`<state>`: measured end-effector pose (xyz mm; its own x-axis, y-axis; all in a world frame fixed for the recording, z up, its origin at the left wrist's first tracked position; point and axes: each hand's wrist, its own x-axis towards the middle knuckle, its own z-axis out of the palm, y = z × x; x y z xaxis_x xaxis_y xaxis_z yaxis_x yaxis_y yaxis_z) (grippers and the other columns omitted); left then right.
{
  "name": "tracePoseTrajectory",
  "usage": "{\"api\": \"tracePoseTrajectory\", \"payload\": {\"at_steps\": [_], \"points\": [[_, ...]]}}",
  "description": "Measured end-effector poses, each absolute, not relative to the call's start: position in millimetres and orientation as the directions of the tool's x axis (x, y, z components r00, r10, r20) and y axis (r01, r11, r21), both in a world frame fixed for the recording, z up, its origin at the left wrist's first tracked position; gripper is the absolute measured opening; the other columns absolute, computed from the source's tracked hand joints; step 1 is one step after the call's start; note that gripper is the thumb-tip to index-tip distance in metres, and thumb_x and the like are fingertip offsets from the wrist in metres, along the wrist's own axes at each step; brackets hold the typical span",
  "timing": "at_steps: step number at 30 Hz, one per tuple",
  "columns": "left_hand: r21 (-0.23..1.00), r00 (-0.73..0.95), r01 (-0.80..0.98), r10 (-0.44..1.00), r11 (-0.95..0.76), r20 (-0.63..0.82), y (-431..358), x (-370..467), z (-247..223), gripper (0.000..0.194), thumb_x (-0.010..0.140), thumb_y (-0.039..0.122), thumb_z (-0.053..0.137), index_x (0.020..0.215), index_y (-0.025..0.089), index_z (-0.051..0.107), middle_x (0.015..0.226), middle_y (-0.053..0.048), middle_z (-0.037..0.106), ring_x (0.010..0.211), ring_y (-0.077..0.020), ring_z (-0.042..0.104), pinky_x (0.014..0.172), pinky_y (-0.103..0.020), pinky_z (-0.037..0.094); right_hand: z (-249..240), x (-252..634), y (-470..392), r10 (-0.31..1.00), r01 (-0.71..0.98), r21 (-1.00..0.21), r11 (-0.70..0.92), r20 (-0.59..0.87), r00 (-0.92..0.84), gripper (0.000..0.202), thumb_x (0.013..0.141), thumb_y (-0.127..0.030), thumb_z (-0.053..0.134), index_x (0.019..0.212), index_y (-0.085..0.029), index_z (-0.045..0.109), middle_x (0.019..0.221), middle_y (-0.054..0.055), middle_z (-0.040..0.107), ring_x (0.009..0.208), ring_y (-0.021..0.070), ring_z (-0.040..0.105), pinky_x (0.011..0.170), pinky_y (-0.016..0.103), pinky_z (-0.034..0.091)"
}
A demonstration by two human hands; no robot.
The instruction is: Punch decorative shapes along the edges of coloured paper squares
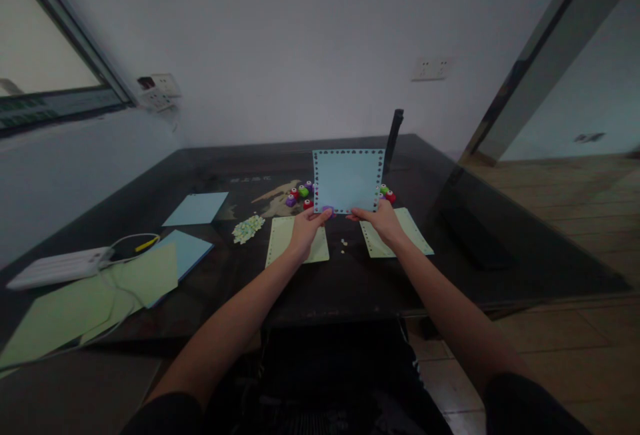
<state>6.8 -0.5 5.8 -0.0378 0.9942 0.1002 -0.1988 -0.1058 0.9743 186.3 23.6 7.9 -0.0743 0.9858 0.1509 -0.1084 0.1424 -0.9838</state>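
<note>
A light blue square sheet of paper (349,181) with small punched shapes along its edges is held up over the table. My left hand (306,228) grips its lower left corner, thumb in front. At the lower right, my right hand (384,220) pinches the same sheet. Below my left hand lies a yellow-green punched sheet (278,235); another yellow-green punched sheet (413,231) lies under my right hand. Several small colourful craft punches (303,191) stand behind the blue sheet, which partly hides them. A purple item (327,210) shows by my left thumb, too small to make out.
A pile of paper cutouts (248,228) and a few loose bits (343,245) lie on the dark table (320,295). At left are a blue sheet (197,209), yellow-green sheets (75,311) and a white power strip (60,268) with a cable. A black upright post (394,135) stands behind.
</note>
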Motion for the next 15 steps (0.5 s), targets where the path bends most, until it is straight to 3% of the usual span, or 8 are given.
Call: {"api": "tracePoseTrajectory", "payload": {"at_steps": [15], "points": [[0.966, -0.044, -0.227, 0.992, -0.122, 0.115, 0.2, 7.6, 4.3, 0.031, 0.064, 0.035, 0.075, 0.085, 0.013, 0.07, 0.085, -0.009, 0.072, 0.082, -0.0207, 0.065, 0.079, -0.034, 0.047, 8.0, 186.0, 23.3, 0.986, -0.104, -0.984, 0.142, 0.151, -0.075, 0.034, 0.053, -0.035, 0.08, 0.074, -0.012, 0.066, 0.07, 0.008, 0.071, 0.064, 0.0237, 0.069, 0.07, 0.039, 0.057]]}}
